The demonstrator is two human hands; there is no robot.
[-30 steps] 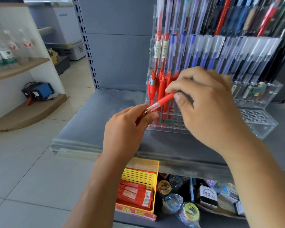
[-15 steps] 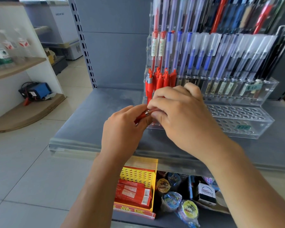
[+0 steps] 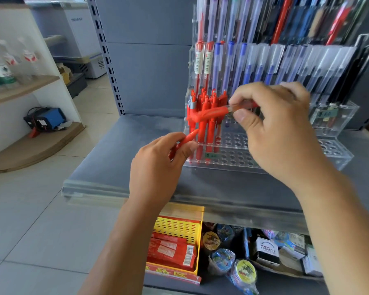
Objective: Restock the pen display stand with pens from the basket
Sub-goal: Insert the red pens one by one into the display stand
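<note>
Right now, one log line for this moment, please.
left hand: holds red pen | right hand: pinches second pen, sideways | stand: front holes mostly empty

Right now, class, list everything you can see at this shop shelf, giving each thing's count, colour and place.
pen display stand: one, clear, on the shelf
shelf: one, grey, under the stand
standing pens: a cluster, red, stand's lower left
capped pens: many, mostly blue with clear caps, stand's upper rows
right-hand pen: one, red, blurred, crosswise before the standing pens
left-hand pen: at least one, red, tip towards the stand
yellow basket: one, below the shelf
red packets: a few, in the basket
bottles: several, clear, wooden shelf far left
left hand: grips its pen
right hand: pinches its pen
</note>
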